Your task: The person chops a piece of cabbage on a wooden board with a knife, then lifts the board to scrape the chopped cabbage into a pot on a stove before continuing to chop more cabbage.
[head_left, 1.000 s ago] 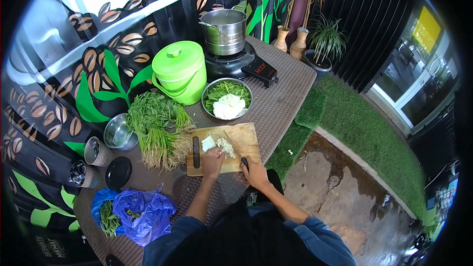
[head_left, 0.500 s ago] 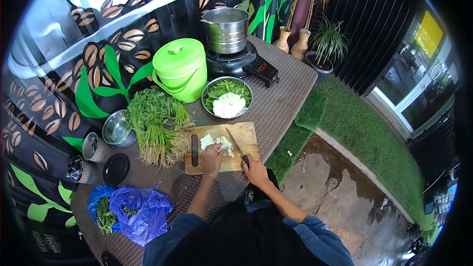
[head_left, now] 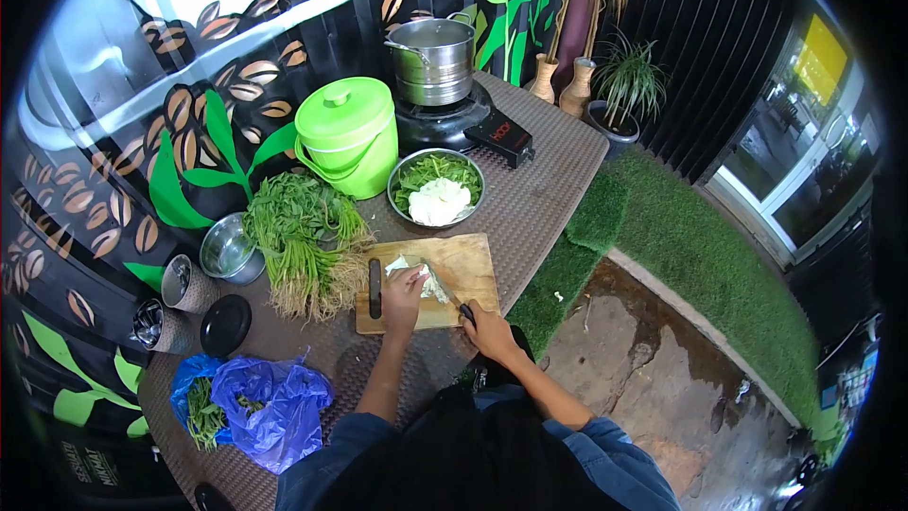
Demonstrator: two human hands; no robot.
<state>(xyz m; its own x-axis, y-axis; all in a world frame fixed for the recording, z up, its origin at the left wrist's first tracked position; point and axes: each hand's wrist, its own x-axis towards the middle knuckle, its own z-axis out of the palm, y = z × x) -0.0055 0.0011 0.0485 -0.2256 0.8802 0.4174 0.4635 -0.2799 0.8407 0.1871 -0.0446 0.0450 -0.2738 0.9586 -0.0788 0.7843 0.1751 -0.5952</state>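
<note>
Now down again: knife [head_left: 443, 290] lowered from its raised tilt half a second back, blade into the pale cabbage [head_left: 427, 279] at centre of the cutting board [head_left: 473, 265]. Right hand [head_left: 489, 329] clamped on the handle, left hand [head_left: 402, 293] slid forward, pinning the cabbage. Chopping mid-stroke, more left to slice.

The cutting board [head_left: 463, 270] under my hands is pale, honey-brown wood, and the cabbage [head_left: 430, 281] on it is whitish with a faint green tint. My knife [head_left: 445, 289] seems to have a black handle, though it is small in view. Just above the board, the steel bowl [head_left: 436, 188] holds green leaves and white pieces. The lidded bucket [head_left: 347, 136] is bright lime green. At lower left, the plastic bag [head_left: 270, 402] is blue. My sleeves [head_left: 605, 459] are denim blue.
</note>
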